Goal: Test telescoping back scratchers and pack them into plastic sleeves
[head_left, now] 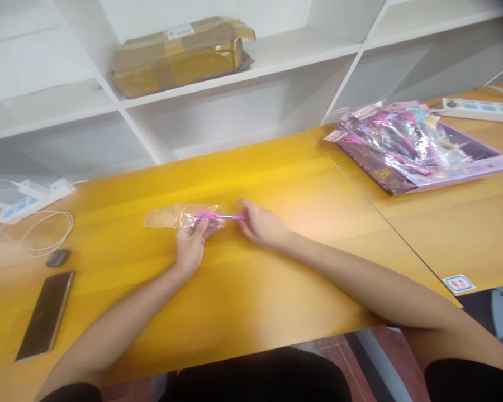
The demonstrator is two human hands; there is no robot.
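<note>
Over the middle of the desk, a thin rod with a pink, claw-like head and a silver shaft (226, 216) lies across between both hands. Its pink head is inside a clear plastic bag (163, 216), whose flat end stretches out to the left. My left hand (193, 243) pinches the bagged head between thumb and fingers. At the other end, outside the bag, my right hand (263, 224) has its fingers closed on the rod's pink handle, most of which they hide.
A purple tray-like box (448, 173) at the right holds several bagged pink things (406, 137). On the left are a phone (46, 315), a small dark case (57, 258) and a power strip (37, 200) with white cables. A taped carton (180, 58) sits on the white shelf behind.
</note>
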